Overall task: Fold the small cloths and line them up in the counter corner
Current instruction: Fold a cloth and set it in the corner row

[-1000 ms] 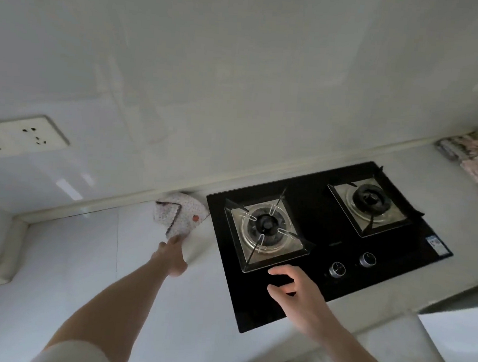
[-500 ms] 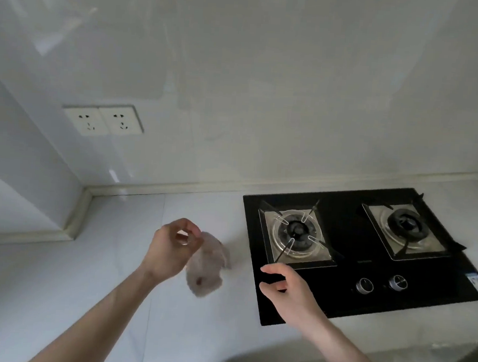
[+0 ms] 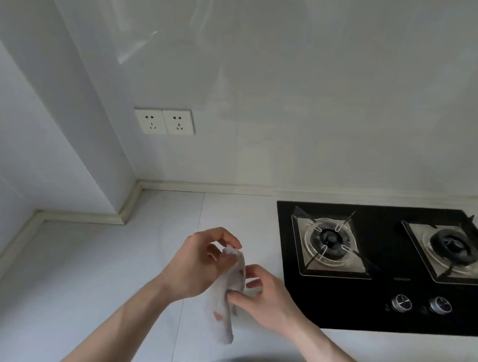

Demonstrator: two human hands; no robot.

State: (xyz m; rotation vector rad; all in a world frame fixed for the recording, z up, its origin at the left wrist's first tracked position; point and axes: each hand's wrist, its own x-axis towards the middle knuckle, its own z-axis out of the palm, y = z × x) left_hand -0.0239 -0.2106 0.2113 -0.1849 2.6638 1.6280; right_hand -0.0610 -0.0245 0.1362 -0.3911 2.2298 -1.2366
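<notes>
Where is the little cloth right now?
In the head view the cloth hangs low in the middle, held between the left hand and right hand above the white counter, just left of the black stove.

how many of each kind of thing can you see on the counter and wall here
cloth: 1, held by left hand and right hand
burners: 2
knobs: 2
sockets: 2
total: 7
</notes>
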